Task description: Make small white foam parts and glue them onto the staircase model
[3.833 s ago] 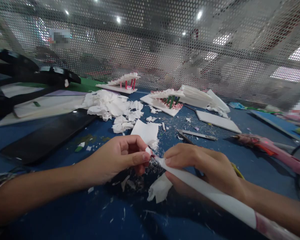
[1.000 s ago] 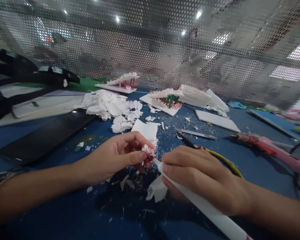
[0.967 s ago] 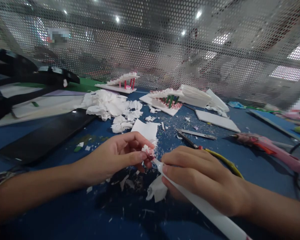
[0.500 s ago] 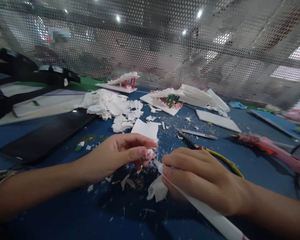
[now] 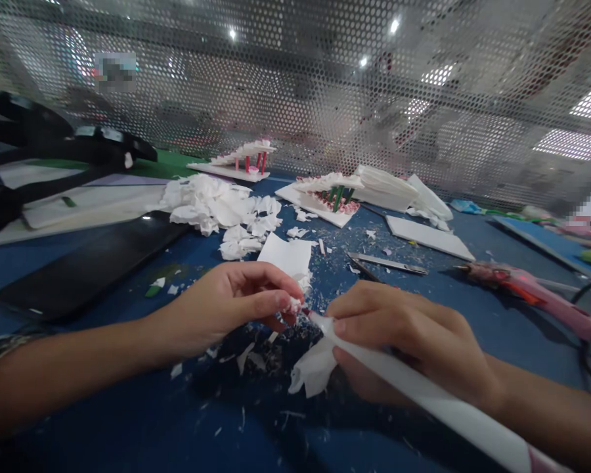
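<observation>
My left hand (image 5: 229, 307) pinches a small white paper wad (image 5: 292, 304) with a pinkish spot, thumb and fingertips closed on it. My right hand (image 5: 408, 335) grips a long white rolled paper stick (image 5: 423, 393) that runs down to the lower right. The stick's tip meets the wad between the two hands. Below them a torn white paper scrap (image 5: 315, 368) lies on the blue table (image 5: 128, 407), among small shreds.
Behind the hands lie a white paper square (image 5: 288, 255), a heap of crumpled tissue (image 5: 217, 209), two small paper models (image 5: 241, 161) (image 5: 325, 194), a white board (image 5: 431, 238), a metal blade (image 5: 387, 263), a pink glue gun (image 5: 532, 292) and a black slab (image 5: 88, 266). Perforated mesh (image 5: 325, 85) closes the back.
My right hand has turned, bringing the stick's tip up closer to the wad. My left fingers have kept rolling the wad at the tip. The yellow-handled tool behind my right hand is now hidden.
</observation>
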The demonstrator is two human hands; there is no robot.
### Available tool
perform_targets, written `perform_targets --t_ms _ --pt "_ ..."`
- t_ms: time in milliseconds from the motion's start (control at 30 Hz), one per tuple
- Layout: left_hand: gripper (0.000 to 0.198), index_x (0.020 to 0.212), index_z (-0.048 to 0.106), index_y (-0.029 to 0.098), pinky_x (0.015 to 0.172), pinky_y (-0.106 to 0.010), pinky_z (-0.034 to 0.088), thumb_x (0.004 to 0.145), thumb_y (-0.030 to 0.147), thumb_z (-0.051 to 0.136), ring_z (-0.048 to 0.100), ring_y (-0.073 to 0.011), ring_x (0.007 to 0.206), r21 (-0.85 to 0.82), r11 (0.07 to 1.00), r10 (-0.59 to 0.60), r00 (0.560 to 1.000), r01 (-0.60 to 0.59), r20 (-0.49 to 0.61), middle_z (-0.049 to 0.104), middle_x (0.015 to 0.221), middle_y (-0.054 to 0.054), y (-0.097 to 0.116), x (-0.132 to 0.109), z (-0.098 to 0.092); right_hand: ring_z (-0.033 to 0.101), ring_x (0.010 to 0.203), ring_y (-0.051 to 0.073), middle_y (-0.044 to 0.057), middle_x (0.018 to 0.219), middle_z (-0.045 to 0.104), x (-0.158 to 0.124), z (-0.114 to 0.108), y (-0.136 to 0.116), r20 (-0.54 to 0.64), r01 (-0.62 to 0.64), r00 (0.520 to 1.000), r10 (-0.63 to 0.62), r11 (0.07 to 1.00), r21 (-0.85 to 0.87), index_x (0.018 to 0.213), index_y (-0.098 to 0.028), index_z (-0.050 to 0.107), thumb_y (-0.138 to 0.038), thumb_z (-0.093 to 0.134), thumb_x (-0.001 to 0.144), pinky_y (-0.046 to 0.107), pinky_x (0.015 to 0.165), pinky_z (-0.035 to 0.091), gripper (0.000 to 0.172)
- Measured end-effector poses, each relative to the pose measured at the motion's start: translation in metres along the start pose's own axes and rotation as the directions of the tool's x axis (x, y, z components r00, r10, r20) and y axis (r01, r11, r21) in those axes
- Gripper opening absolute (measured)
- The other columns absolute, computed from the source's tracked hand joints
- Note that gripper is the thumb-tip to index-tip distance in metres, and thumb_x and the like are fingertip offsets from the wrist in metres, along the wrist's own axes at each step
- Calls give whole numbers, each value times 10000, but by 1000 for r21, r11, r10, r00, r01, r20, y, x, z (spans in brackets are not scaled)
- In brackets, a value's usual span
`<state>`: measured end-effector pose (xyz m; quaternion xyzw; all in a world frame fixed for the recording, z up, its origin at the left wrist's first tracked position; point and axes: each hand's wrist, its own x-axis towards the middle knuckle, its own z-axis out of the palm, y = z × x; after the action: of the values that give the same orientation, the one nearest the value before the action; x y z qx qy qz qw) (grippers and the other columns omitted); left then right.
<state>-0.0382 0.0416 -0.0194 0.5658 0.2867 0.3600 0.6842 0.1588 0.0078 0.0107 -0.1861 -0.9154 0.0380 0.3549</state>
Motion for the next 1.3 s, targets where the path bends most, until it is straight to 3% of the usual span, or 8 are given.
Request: perform_targets --t_ms 100,367,533,700,867,1300 --pt "32 717 655 187 557 -136 453 699 175 631 562 -69 606 19 1000 1 1000 -1 -14 638 694 5 -1 0 0 548 711 60 33 766 595 0 2 2 18 -36 999 35 997 73 829 -135 499 -101 536 746 141 630 463 97" --pt "58 733 642 188 599 -163 452 697 151 616 564 -74 632 26 1000 5 1000 -5 -9 632 711 12 0 2 2 570 736 73 5 725 597 -2 4 4 19 -45 999 45 999 16 807 -170 498 -133 526 762 162 631 462 65" --pt "72 744 627 170 610 -158 432 686 129 618 564 -75 647 62 998 22 1000 -22 -6 622 705 11 1 2 3 555 717 64 16 773 593 -2 2 3 34 -99 995 97 992 72 823 -167 493 -121 512 765 162 622 462 77" --pt "122 790 595 167 620 -143 426 685 108 615 557 -80 710 86 995 40 999 -39 -13 601 753 10 3 0 5 554 708 77 27 747 598 0 2 4 44 -49 998 46 997 54 821 -150 492 -100 526 749 173 618 463 94" --pt "126 796 564 149 625 -158 432 690 89 598 552 -90 715 79 996 32 999 -30 -26 580 744 3 4 0 7 554 707 72 31 776 590 -1 2 4 44 -113 993 110 992 58 821 -160 481 -95 500 758 174 615 465 92" --pt "131 797 558 146 634 -143 426 705 55 575 543 -75 725 36 999 30 999 -31 16 572 748 11 4 0 6 550 707 70 14 750 584 -1 1 4 52 -85 995 82 995 48 816 -161 486 -115 528 746 163 617 456 93"
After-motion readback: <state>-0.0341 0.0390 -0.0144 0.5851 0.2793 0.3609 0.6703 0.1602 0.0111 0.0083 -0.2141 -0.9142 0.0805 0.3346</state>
